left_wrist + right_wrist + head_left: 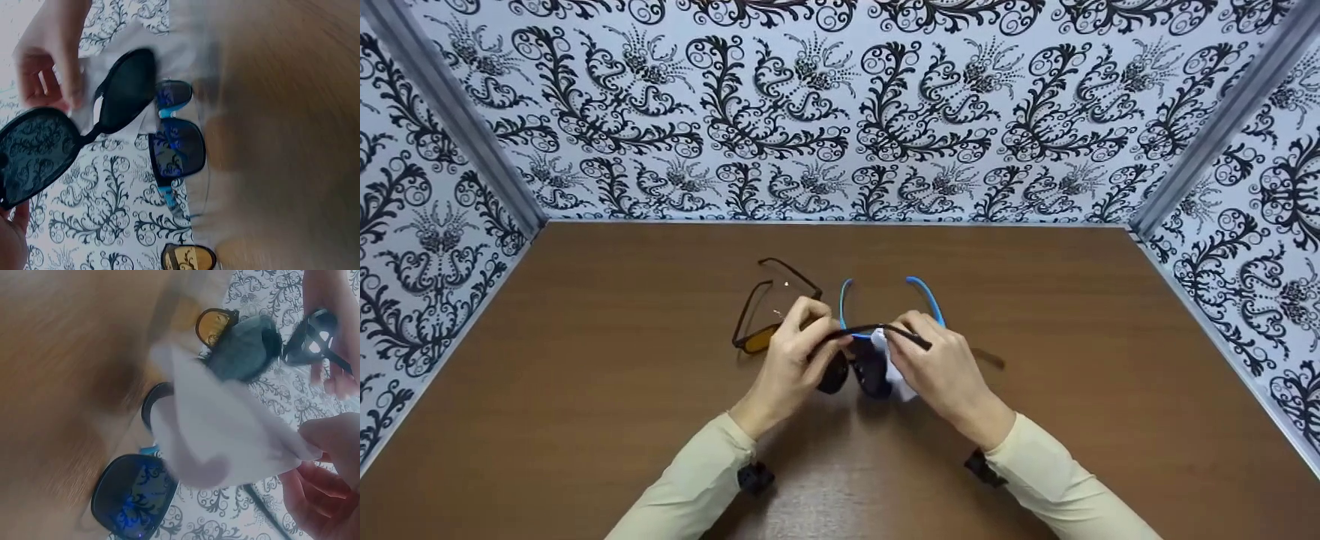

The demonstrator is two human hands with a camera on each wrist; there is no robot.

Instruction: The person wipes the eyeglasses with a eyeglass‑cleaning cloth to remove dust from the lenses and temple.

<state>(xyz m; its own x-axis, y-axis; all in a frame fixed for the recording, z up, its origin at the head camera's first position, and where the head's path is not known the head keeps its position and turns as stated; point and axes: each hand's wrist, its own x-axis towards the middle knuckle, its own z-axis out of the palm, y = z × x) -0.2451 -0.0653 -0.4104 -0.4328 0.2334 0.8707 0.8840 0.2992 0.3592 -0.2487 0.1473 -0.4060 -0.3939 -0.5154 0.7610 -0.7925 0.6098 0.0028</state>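
My left hand grips a pair of black sunglasses by one end of the frame, above the table. Their dark lenses face the left wrist camera, and one temple arches across toward my right hand. The right hand pinches a white cloth between thumb and fingers; it hangs right beside the far lens. In the left wrist view, the cloth shows behind that lens. Beyond the hands lie blue-templed glasses with dark bluish lenses. Left of them are dark-framed glasses with amber lenses, partly hidden by my left hand.
The brown tabletop reaches back to a white wall with black scrolls, with matching side walls. A thin brown strip sticks out to the right of my right hand. Both glasses beyond my hands have their temples unfolded.
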